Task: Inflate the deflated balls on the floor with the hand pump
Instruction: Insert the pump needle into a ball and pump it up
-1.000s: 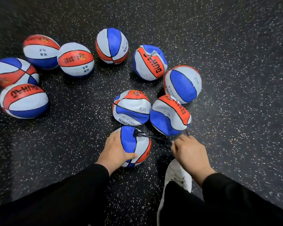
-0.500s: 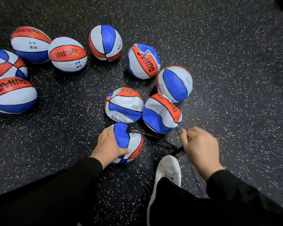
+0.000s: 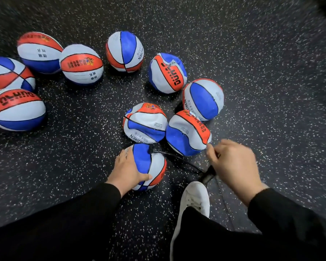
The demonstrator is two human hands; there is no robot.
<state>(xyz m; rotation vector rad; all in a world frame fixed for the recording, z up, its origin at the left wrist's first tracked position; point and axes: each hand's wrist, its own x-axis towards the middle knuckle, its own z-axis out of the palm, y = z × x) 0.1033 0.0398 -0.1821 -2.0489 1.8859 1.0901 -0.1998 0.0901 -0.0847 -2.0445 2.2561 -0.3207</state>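
My left hand [image 3: 127, 169] holds a red, white and blue ball [image 3: 152, 166] steady on the floor, fingers spread over its left side. A thin black hose [image 3: 175, 157] runs from the ball's top to a black hand pump [image 3: 208, 175]. My right hand [image 3: 233, 163] grips the pump's handle, raised above the barrel; the handle itself is hidden in my fist. Two dented, deflated balls [image 3: 145, 123] [image 3: 187, 132] lie just beyond the one I hold.
Several more balls lie on the dark speckled floor [image 3: 271, 91]: two partly soft ones at centre right [image 3: 167, 73] [image 3: 203, 98], rounder ones at far left [image 3: 17, 110] [image 3: 82, 65]. My white shoe [image 3: 195, 196] stands by the pump's base.
My right hand has risen up and to the right with the pump handle, exposing the barrel. The left hand stays on the ball. The view has shifted a little.
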